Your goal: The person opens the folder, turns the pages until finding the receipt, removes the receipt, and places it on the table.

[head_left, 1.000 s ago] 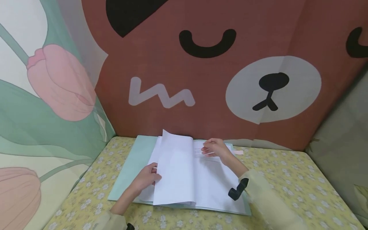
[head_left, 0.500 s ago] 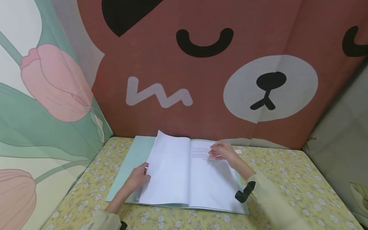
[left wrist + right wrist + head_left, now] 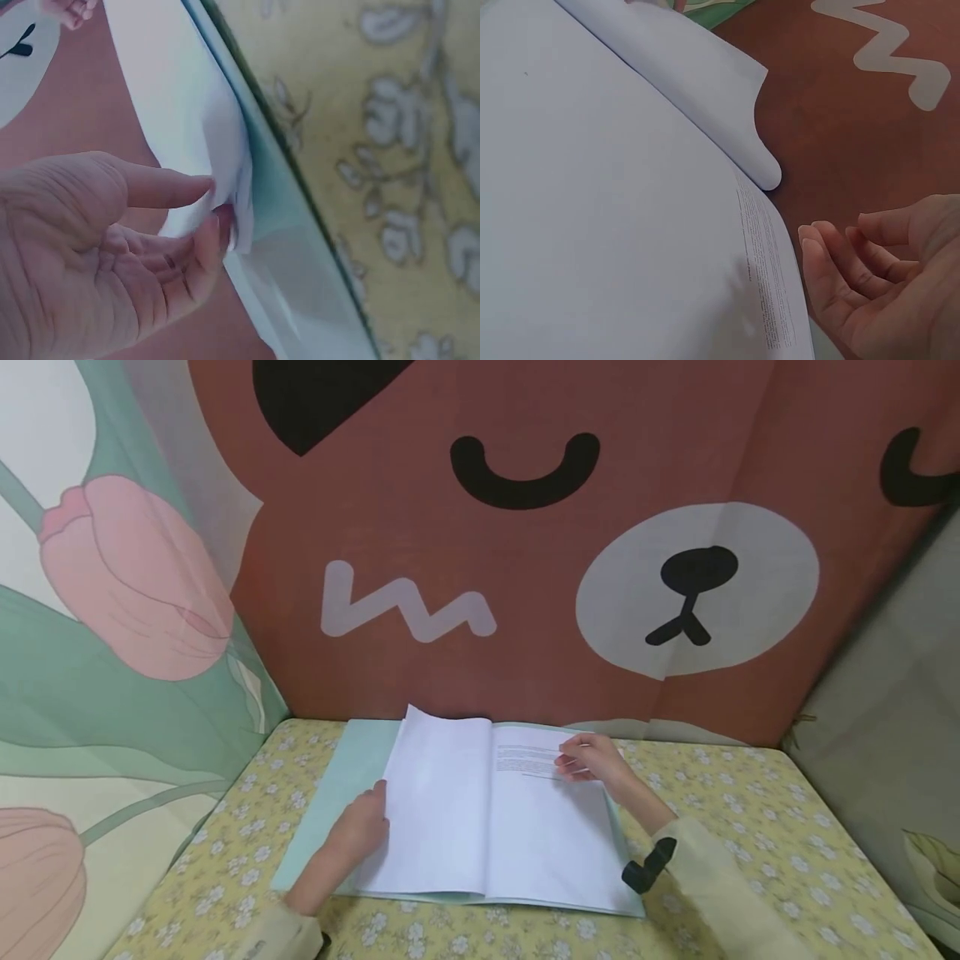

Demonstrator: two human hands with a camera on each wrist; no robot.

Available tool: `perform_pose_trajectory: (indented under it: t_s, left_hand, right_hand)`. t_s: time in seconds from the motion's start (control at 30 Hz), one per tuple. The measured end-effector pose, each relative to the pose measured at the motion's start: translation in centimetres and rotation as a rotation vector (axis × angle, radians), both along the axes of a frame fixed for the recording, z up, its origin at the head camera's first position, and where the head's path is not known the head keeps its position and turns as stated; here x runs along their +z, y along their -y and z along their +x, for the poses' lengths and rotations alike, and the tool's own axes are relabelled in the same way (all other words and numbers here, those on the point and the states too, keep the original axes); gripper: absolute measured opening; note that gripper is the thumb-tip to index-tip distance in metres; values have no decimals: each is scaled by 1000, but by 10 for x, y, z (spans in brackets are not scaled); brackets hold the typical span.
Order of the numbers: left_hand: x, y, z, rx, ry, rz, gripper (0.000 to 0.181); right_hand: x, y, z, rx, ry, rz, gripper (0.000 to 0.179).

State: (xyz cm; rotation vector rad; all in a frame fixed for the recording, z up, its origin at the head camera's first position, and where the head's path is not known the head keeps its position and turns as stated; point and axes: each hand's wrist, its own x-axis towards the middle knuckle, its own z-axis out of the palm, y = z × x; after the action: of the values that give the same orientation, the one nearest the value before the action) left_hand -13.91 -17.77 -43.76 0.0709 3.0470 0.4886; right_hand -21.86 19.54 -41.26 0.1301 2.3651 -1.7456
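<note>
A light green folder (image 3: 367,750) lies spread open with white sheets of paper in it. On its left side my left hand (image 3: 358,828) pinches the outer edge of the turned page (image 3: 438,814). The left wrist view shows the thumb and fingers (image 3: 187,259) of that hand at the curved paper edge. Above the upper part of the right page (image 3: 543,843), near a short block of printed text (image 3: 528,758), hovers my right hand (image 3: 598,762). Its fingers (image 3: 829,281) are loosely bent and hold nothing in the right wrist view.
A table covered in yellow floral cloth (image 3: 750,827) bears the folder. Behind it hangs a brown sheet with a bear face (image 3: 390,668). A tulip-print cloth (image 3: 142,585) hangs at the left, and a greyish cloth (image 3: 892,693) at the right.
The turned page has swung left and lies flatter, with my left hand moving left along with it. My right hand has drawn back to the right, uncovering more of the printed text.
</note>
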Motion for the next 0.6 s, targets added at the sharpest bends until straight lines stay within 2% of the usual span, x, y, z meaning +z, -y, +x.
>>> perform_pose_trajectory:
  t_s: [0.1,0.17,0.2,0.3,0.37,0.43,0.47,0.53,0.6]
  left_hand:
    - [2,-1,3,-50,-59,-127,56]
    - [2,0,4,-154,-140,-220,52]
    - [2,2,4,-225,-190,-255,50]
    - [1,10,3,-503,-351,-360,49]
    - [2,14,1,-673,-420,-396,60]
    - [3,17,0,-796,-446,-402,71]
    - [4,17,-1,-832,-439,-398,75]
    - [5,17,-1,-877,-406,-380,81]
    - [6,15,-1,-889,-346,-366,83]
  right_hand:
    - [1,-1,0,-9,-1,13,28]
    - [1,-1,1,-10,-6,17,28]
    - [1,-1,1,-11,-7,13,28]
    - [1,-1,1,-7,-10,-5,28]
    - [1,0,1,-6,-10,-15,27]
    - [1,0,1,-1,-11,-20,27]
    - [1,0,1,-1,-9,-20,27]
    - [1,0,0,-10,-6,-18,25]
    - [1,-1,0,-13,-5,-12,25]
